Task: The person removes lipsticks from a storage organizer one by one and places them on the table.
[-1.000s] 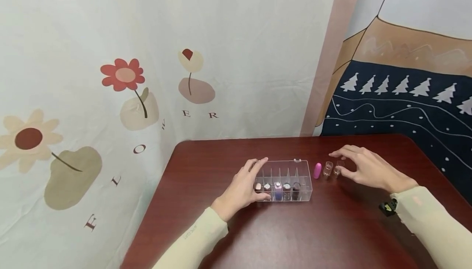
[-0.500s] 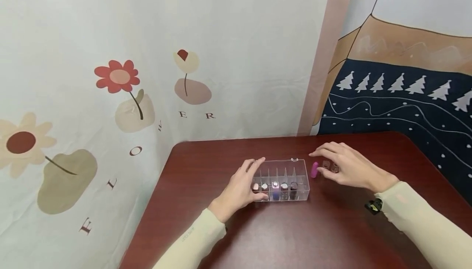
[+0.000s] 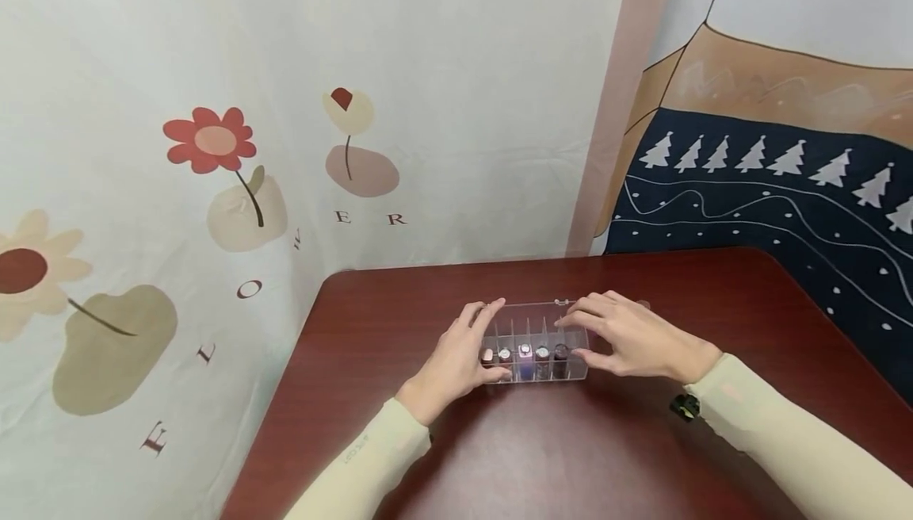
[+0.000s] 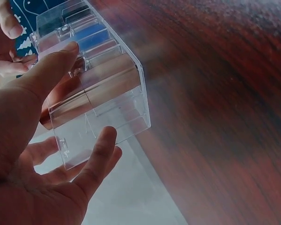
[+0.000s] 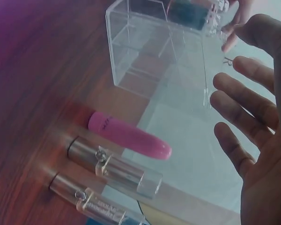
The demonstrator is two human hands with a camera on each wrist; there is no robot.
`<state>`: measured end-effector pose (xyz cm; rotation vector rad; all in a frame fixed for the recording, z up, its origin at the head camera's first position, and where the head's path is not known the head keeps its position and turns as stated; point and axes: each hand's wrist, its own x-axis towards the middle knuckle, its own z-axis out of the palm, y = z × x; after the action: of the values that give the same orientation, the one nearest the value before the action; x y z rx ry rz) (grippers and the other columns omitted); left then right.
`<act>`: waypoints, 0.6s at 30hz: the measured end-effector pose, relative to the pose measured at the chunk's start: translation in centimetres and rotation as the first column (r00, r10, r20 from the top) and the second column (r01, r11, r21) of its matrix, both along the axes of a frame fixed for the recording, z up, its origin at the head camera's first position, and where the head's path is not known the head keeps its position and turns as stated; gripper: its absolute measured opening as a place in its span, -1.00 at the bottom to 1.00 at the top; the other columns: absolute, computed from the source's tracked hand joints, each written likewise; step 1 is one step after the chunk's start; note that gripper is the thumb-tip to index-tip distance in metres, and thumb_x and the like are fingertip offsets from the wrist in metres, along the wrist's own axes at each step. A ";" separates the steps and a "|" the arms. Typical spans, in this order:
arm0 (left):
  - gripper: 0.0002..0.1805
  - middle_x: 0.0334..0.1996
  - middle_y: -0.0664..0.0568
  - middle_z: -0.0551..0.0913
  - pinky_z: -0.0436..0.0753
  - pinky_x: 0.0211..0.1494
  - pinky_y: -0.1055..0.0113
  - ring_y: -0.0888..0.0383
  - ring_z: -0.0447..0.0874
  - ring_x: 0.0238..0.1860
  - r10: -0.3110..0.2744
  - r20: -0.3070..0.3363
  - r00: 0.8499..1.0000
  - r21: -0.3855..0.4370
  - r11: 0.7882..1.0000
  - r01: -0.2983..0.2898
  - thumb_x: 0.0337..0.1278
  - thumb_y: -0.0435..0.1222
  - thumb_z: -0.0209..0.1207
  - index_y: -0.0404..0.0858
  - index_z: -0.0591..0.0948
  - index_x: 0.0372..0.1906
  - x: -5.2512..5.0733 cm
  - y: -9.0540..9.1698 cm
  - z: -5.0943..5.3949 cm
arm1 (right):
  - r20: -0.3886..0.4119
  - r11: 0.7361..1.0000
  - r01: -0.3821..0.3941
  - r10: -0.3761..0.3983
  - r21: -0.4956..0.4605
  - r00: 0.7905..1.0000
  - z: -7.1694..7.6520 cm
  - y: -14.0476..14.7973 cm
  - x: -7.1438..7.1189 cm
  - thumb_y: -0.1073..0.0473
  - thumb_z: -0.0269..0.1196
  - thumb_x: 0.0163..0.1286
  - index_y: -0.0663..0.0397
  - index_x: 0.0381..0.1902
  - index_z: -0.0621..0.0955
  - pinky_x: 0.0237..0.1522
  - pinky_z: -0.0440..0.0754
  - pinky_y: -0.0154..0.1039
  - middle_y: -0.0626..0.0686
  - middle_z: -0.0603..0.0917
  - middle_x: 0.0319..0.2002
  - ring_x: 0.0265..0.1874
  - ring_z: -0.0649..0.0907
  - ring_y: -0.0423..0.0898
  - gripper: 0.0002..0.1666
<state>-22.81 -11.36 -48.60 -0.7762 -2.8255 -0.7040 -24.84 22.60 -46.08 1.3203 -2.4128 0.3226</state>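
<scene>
A clear divided box (image 3: 536,328) stands on the table with several lipsticks in its front row. Thumb in front, fingers behind, my left hand (image 3: 452,357) holds its left end. A blue and lilac lipstick (image 3: 526,363) stands in a middle compartment; the left wrist view shows a copper-coloured tube (image 4: 103,91) near the held end. My right hand (image 3: 631,338) hovers at the box's right end, fingers spread and holding nothing. In the right wrist view, the box's end compartment (image 5: 140,63) holds nothing. Beside it stand a pink lipstick (image 5: 129,136) and two clear-capped lipstick tubes (image 5: 114,168).
The dark red wooden table (image 3: 528,456) has a rounded back edge. Behind it hang a white cloth (image 3: 456,108) with printed flowers and a dark blue tree-patterned cloth (image 3: 756,203). In the head view the right hand mostly hides the loose lipsticks.
My right hand has moved left, from above the clear tubes, past the pink lipstick, to the box's right end. The left hand keeps its hold. The head view has shifted slightly.
</scene>
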 end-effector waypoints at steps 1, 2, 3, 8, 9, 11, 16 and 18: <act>0.33 0.57 -0.27 0.52 0.80 0.45 -0.21 -0.32 0.77 0.34 0.002 -0.003 1.000 -0.004 1.000 -0.002 0.05 -0.04 0.84 -0.04 0.30 0.86 -0.1 -0.1 -0.1 | -0.005 1.000 -0.006 0.006 0.005 1.000 -0.1 -0.2 0.0 0.02 0.67 0.33 -0.12 0.25 0.85 0.19 0.80 0.00 -0.11 0.86 0.11 0.07 0.77 -0.13 -0.47; 0.33 0.57 -0.27 0.52 0.81 0.45 -0.20 -0.31 0.77 0.33 0.004 -0.005 1.000 -0.007 1.000 -0.004 0.04 -0.04 0.84 -0.05 0.30 0.86 -0.1 -0.1 -0.1 | -0.010 1.000 -0.011 0.012 0.011 1.000 -0.2 -0.5 0.0 0.01 0.68 0.33 -0.12 0.24 0.85 0.19 0.80 -0.01 -0.10 0.86 0.10 0.06 0.77 -0.13 -0.47; 0.33 0.57 -0.27 0.52 0.81 0.45 -0.20 -0.31 0.78 0.32 0.005 -0.006 1.000 -0.010 1.000 -0.006 0.04 -0.04 0.85 -0.05 0.29 0.86 -0.2 -0.2 -0.1 | -0.018 1.000 -0.018 0.018 0.015 1.000 -0.3 -0.7 0.0 0.00 0.68 0.33 -0.11 0.22 0.85 0.19 0.80 -0.02 -0.10 0.87 0.08 0.05 0.78 -0.13 -0.48; 0.34 0.57 -0.29 0.52 0.80 0.46 -0.19 -0.30 0.77 0.32 -0.009 -0.004 1.000 -0.013 1.000 0.008 0.05 -0.02 0.84 -0.06 0.29 0.86 -0.3 -0.2 -0.4 | -0.052 0.999 -0.039 0.040 0.027 0.998 -1.0 -1.3 -0.1 -0.02 0.69 0.32 -0.08 0.14 0.86 0.13 0.79 -0.05 -0.10 0.87 -0.04 -0.03 0.78 -0.18 -0.54; 0.34 0.56 -0.29 0.52 0.80 0.46 -0.18 -0.30 0.77 0.32 -0.012 -0.005 1.000 -0.012 1.000 0.012 0.05 -0.02 0.84 -0.06 0.29 0.86 -0.3 -0.2 -0.4 | -0.057 0.999 -0.043 0.045 0.026 0.997 -1.1 -1.4 -0.1 -0.02 0.70 0.32 -0.08 0.12 0.87 0.11 0.78 -0.05 -0.11 0.87 -0.06 -0.05 0.78 -0.18 -0.55; 0.34 0.56 -0.29 0.52 0.80 0.47 -0.18 -0.30 0.77 0.32 -0.014 -0.010 1.000 -0.013 1.000 0.014 0.05 -0.02 0.84 -0.06 0.29 0.86 -0.3 -0.1 -0.4 | -0.062 0.998 -0.051 0.053 0.022 0.997 -1.4 -1.6 -0.2 -0.02 0.70 0.32 -0.09 0.10 0.87 0.11 0.77 -0.05 -0.13 0.86 -0.10 -0.07 0.78 -0.20 -0.57; 0.33 0.56 -0.28 0.52 0.81 0.46 -0.18 -0.30 0.77 0.36 -0.011 -0.027 1.000 -0.032 0.999 0.010 0.05 -0.01 0.84 -0.06 0.29 0.86 -0.4 -0.1 -0.3 | -0.091 0.997 -0.078 0.078 0.008 0.993 -1.8 -2.0 -0.5 0.01 0.70 0.32 -0.09 0.04 0.87 0.06 0.71 -0.09 -0.17 0.85 -0.16 -0.14 0.76 -0.23 -0.63; 0.33 0.56 -0.30 0.52 0.81 0.46 -0.18 -0.31 0.76 0.37 -0.018 -0.032 0.999 -0.033 0.999 0.017 0.07 -0.03 0.83 -0.08 0.29 0.86 -0.5 -0.2 -0.2 | -0.101 0.997 -0.082 0.082 0.005 0.991 -1.9 -2.2 -0.6 0.01 0.70 0.32 -0.09 0.02 0.88 0.04 0.69 -0.10 -0.18 0.85 -0.18 -0.16 0.76 -0.24 -0.64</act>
<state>-23.30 -11.54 -48.82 -0.8103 -2.8109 -0.6436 -25.47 20.45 -48.01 1.4037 -2.2801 0.2699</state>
